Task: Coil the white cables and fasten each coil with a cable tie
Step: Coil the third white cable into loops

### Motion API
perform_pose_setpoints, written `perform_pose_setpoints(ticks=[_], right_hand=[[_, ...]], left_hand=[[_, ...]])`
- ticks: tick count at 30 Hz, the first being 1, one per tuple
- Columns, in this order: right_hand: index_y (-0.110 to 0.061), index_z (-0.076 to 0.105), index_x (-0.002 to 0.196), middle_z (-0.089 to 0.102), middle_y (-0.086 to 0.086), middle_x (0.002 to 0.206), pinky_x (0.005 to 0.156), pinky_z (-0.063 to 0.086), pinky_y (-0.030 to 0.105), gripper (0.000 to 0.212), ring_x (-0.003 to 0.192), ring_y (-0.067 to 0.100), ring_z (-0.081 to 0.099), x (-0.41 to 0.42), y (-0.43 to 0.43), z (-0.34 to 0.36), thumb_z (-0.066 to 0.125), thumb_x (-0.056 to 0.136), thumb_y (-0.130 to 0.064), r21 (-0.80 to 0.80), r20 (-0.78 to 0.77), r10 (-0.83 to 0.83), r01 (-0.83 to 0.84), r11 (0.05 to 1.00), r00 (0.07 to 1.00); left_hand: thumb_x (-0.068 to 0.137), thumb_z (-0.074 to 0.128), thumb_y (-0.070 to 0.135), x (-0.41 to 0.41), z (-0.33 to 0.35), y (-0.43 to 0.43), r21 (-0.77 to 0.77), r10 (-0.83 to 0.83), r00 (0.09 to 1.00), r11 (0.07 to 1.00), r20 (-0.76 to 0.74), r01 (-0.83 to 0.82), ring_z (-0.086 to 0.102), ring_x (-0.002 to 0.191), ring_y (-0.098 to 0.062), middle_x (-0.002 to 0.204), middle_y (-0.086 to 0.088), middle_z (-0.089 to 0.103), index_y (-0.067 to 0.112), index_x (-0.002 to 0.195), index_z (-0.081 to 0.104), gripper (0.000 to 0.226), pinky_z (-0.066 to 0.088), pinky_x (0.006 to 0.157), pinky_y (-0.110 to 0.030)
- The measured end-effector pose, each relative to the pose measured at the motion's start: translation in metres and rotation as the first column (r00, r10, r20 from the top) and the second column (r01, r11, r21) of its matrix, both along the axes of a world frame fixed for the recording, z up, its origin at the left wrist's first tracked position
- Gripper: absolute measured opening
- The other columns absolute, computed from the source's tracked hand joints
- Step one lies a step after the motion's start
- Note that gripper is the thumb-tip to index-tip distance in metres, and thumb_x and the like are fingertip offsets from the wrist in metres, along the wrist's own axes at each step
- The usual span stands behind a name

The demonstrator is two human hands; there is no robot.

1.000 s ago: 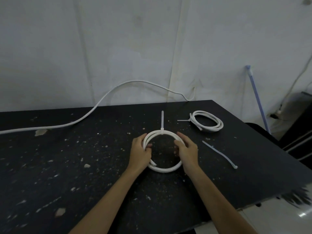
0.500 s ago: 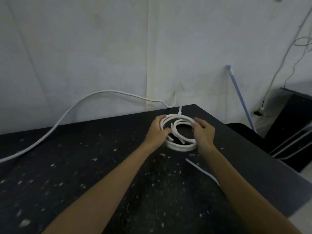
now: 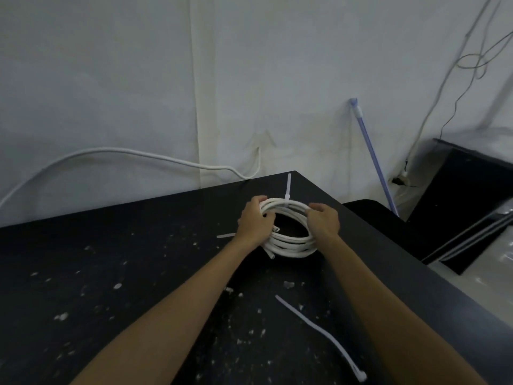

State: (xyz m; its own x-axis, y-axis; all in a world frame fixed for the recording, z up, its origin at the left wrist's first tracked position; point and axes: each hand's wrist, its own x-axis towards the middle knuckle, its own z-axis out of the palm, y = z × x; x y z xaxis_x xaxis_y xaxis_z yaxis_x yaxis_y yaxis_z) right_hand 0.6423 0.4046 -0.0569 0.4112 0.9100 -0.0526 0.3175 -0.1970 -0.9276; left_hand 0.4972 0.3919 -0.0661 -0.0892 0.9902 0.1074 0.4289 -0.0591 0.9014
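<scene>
Left hand [image 3: 254, 222] covers the left arc of the stacked white coils [image 3: 288, 243]; right hand [image 3: 323, 222] covers the right arc. Number of coils in the stack: cannot tell. A short tie tail [image 3: 225, 235] runs under the left wrist. Loose white cable [image 3: 116, 152] exits at the left edge. Both forearms cut off at the bottom edge.

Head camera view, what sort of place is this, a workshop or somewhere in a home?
Probably a plain workroom: a speckled black table against a bare white wall, loose wires hanging at the right, a blue pole leaning there.
</scene>
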Motion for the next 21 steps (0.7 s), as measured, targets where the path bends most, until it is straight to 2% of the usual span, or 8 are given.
perform_pose_setpoints(ticks=[5,8,10,14,17,19,21], right_hand=[[-0.022,0.058,0.126,0.055,0.007,0.133,0.107,0.034,0.042,0.038,0.128,0.032,0.041,0.001,-0.004,0.004,0.050,0.089,-0.020,-0.031,0.114,0.042,-0.039,0.999,0.993],[-0.022,0.047,0.136,0.038,0.012,0.143,0.108,0.025,0.045,0.046,0.131,0.036,0.029,-0.005,-0.017,0.017,0.050,0.090,-0.026,-0.042,0.375,0.081,-0.071,0.997,0.923],[-0.020,0.044,0.136,0.034,0.013,0.142,0.107,0.024,0.044,0.048,0.130,0.035,0.027,-0.016,-0.030,0.030,0.054,0.090,-0.026,0.047,0.490,0.085,-0.123,0.991,0.868],[-0.018,0.054,0.128,0.047,0.012,0.132,0.103,0.033,0.041,0.041,0.124,0.031,0.039,-0.054,-0.059,0.053,0.058,0.088,-0.020,0.168,0.526,0.211,-0.344,0.924,0.824],[-0.014,0.063,0.115,0.060,0.012,0.115,0.098,0.041,0.037,0.031,0.110,0.029,0.054,-0.094,-0.082,0.066,0.060,0.084,-0.014,0.262,0.555,0.285,-0.490,0.832,0.781],[-0.012,0.066,0.110,0.062,0.011,0.109,0.092,0.044,0.028,0.028,0.100,0.024,0.059,-0.125,-0.099,0.074,0.061,0.082,-0.009,0.290,0.536,0.339,-0.546,0.786,0.773],[-0.011,0.067,0.107,0.064,0.009,0.106,0.084,0.039,0.015,0.027,0.090,0.017,0.059,-0.156,-0.115,0.079,0.062,0.081,-0.005,0.307,0.523,0.392,-0.596,0.741,0.757]], left_hand=[[0.094,0.052,0.027,-0.004,0.005,-0.003,0.000,0.001,1.000,1.000,-0.025,-0.001,0.050,0.122,-0.021,0.135,-0.005,0.051,0.017,0.137,0.042,0.046,0.038,0.106,-0.039],[0.093,0.053,0.028,-0.014,0.020,-0.013,0.052,-0.008,0.993,0.999,-0.122,0.014,0.047,0.127,-0.022,0.138,-0.006,0.050,0.016,0.137,0.044,0.046,0.037,0.107,-0.041],[0.092,0.056,0.027,-0.025,0.033,-0.025,0.073,-0.043,0.979,0.996,-0.201,0.059,0.049,0.124,-0.020,0.134,-0.004,0.054,0.017,0.131,0.051,0.040,0.039,0.106,-0.040],[0.089,0.058,0.025,-0.057,0.060,-0.061,0.103,-0.077,0.947,0.988,-0.312,0.114,0.056,0.116,-0.018,0.126,0.000,0.061,0.021,0.121,0.060,0.032,0.042,0.102,-0.040],[0.089,0.056,0.027,-0.088,0.075,-0.096,0.128,-0.064,0.939,0.985,-0.339,0.113,0.058,0.113,-0.017,0.123,0.001,0.063,0.022,0.117,0.063,0.029,0.044,0.100,-0.040],[0.089,0.056,0.027,-0.114,0.080,-0.120,0.139,-0.047,0.943,0.985,-0.329,0.098,0.059,0.109,-0.016,0.119,0.001,0.065,0.021,0.117,0.063,0.029,0.045,0.099,-0.042],[0.088,0.055,0.026,-0.143,0.081,-0.143,0.149,-0.014,0.949,0.987,-0.314,0.063,0.060,0.107,-0.016,0.116,0.000,0.066,0.021,0.115,0.064,0.029,0.046,0.097,-0.043]])
